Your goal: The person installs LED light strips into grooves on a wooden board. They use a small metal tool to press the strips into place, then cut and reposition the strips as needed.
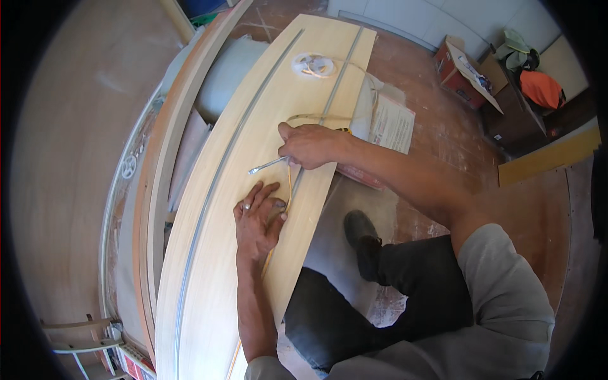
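Note:
A long pale wood-grain board (253, 136) lies before me, with dark grooves (221, 145) along its length. A thin yellowish strip, like an LED strip (290, 187), runs down its right side. My left hand (256, 221) rests on the board, its thumb and forefinger at the strip and the other fingers stretched over the wood. Farther up, my right hand (310, 144) is closed around a screwdriver; its metal shaft (269, 166) points left, and a bit of yellow-and-black handle (344, 130) shows behind the hand. The strip passes beneath the right hand, where its path is hidden.
A clear plastic reel (313, 65) with some strip lies on the board's far end. More panels (168, 152) stand along the left. A printed sack (392, 123) lies right of the board. Beyond are an open carton (459, 73) and an orange cloth item (541, 90) on dark furniture.

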Tool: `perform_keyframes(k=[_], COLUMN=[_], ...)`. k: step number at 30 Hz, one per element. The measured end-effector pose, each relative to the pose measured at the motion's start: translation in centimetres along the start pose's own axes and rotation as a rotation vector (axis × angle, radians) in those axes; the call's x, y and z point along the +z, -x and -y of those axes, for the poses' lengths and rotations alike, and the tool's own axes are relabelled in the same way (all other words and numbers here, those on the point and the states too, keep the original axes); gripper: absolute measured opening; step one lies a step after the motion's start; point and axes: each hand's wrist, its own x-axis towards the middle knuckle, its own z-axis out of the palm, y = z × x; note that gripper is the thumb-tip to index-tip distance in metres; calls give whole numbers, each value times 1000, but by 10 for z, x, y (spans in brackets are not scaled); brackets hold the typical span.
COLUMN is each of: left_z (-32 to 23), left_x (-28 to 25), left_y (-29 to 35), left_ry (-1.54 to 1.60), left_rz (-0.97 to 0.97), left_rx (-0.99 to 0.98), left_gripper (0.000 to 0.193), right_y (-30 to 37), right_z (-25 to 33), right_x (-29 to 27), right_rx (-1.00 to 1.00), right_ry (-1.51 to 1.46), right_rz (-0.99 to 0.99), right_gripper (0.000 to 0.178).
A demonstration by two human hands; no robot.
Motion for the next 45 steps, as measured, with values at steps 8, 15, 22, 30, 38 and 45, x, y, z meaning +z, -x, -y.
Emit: perform_keyframes(k=[8,15,22,30,38,45], left_z=[-7,-14,-16,-18,-17,-20], left_x=[-6,3,-10,0,-7,-1], left_y=[1,-9,-2,-11,-6,-11], left_ry=[-3,9,-27,-2,-62,-22], left_rz=[-17,-5,-22,-8,-37,-35], left_rx=[-41,-2,-62,-29,-55,-47], left_gripper=[21,20,20,20,22,21], right_y=[34,88,64,8,20,28], right_z=[-93,-315,-284,-252,-218,-246], right_x=[-75,-210,-329,-303,-176,-27], right_rx=[265,580,781,603,133,837], right_ry=[438,678,554,547,-1055,-654], right_rz=[197,-82,-891,-733,-538,-605], right_gripper=[19,34,19,29,40,48])
